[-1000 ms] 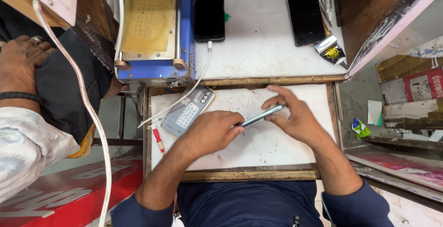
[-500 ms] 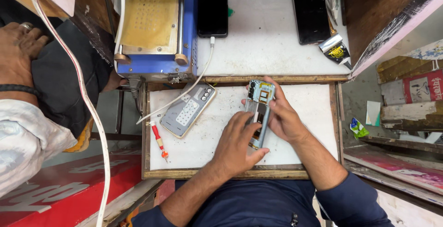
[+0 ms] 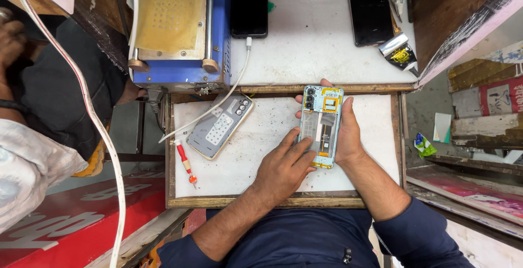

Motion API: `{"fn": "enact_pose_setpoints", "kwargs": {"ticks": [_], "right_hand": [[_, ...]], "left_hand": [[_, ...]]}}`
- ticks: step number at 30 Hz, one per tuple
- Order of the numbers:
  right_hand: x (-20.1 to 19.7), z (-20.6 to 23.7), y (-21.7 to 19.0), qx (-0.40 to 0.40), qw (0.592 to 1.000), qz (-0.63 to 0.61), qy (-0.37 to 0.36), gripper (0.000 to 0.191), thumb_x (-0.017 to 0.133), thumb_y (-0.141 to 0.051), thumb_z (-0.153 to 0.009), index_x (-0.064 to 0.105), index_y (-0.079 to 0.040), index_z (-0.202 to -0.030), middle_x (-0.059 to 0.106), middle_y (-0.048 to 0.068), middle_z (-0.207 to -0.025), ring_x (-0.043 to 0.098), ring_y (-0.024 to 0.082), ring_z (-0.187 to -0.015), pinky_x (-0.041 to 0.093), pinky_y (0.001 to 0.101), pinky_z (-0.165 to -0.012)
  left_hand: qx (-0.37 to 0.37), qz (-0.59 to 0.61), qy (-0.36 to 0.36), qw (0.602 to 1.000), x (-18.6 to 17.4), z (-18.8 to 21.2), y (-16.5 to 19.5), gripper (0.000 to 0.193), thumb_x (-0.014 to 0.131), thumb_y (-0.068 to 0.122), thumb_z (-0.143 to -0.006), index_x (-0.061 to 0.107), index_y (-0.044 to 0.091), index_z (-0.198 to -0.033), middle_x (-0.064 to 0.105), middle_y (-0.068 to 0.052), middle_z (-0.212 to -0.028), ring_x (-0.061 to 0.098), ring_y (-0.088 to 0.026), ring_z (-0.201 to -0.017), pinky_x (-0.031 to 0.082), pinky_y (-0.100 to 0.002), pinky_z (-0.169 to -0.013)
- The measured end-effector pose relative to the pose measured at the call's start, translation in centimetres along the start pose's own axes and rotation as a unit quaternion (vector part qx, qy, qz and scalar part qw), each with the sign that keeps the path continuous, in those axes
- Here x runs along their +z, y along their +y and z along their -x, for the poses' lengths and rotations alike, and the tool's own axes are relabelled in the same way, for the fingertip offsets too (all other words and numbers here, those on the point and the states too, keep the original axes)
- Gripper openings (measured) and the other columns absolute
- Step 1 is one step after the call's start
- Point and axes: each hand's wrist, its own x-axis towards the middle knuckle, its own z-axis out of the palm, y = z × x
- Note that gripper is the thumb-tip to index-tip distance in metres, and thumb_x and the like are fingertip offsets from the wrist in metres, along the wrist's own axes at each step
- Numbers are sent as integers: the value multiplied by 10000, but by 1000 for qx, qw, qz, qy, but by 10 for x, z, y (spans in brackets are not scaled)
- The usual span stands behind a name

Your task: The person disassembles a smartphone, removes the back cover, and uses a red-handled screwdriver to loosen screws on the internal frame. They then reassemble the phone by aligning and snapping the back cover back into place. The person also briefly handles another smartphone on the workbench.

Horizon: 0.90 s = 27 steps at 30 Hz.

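One opened smartphone [image 3: 322, 126], back cover off, lies face down toward the right of the white work mat [image 3: 256, 153]. The right hand [image 3: 348, 129] cradles it from beneath, fingers wrapped narrowly round its right edge, while the left hand [image 3: 283, 164] rests flat with its fingers spread across the lower left of the exposed frame. One detached back cover [image 3: 219, 127] and one red-handled screwdriver [image 3: 184, 163] sit at the mat's left. Two dark phones [image 3: 249, 4] lie on the counter [image 3: 310, 44] above. Bare mat lies between cover and hands.
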Motion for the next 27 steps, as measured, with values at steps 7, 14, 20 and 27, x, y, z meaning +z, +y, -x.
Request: {"fn": "enact_pose_setpoints", "kwargs": {"ticks": [7,14,20,27], "right_hand": [[3,1,0,2,1000,16,21,835,203,-716,-988,146,-229,-1665,487,274,-1461,617,301,-1162,608,452,-887],[8,2,-4,-12,999,39,35,824,188,-703,-994,159,-208,-1652,513,258,-1422,626,296,-1154,604,464,-886],[11,6,-5,-39,999,22,29,606,367,-555,-1049,294,-210,-1543,543,271,-1399,643,347,-1158,608,494,-921],[11,5,-6,-48,996,-36,68,310,583,-182,-969,423,-216,-1233,572,210,-1282,636,363,-1199,577,594,-1000]], "left_hand": [[28,-22,10,999,1,1,-1,436,839,256,-801,695,36,-1148,631,-160,-1336,534,-405,-1370,611,-423,-927],[33,-26,-12,999,-4,-3,-2,464,830,271,-797,668,25,-1156,613,-178,-1346,536,-415,-1360,581,-475,-1000],[28,-20,-37,999,-17,-5,-2,440,849,226,-757,679,67,-1130,622,-139,-1354,558,-394,-1348,509,-528,-1063],[-223,-74,181,955,-73,3,-60,306,769,87,-873,694,18,-1162,719,-140,-1105,696,-328,-1046,571,-422,-918]]}}
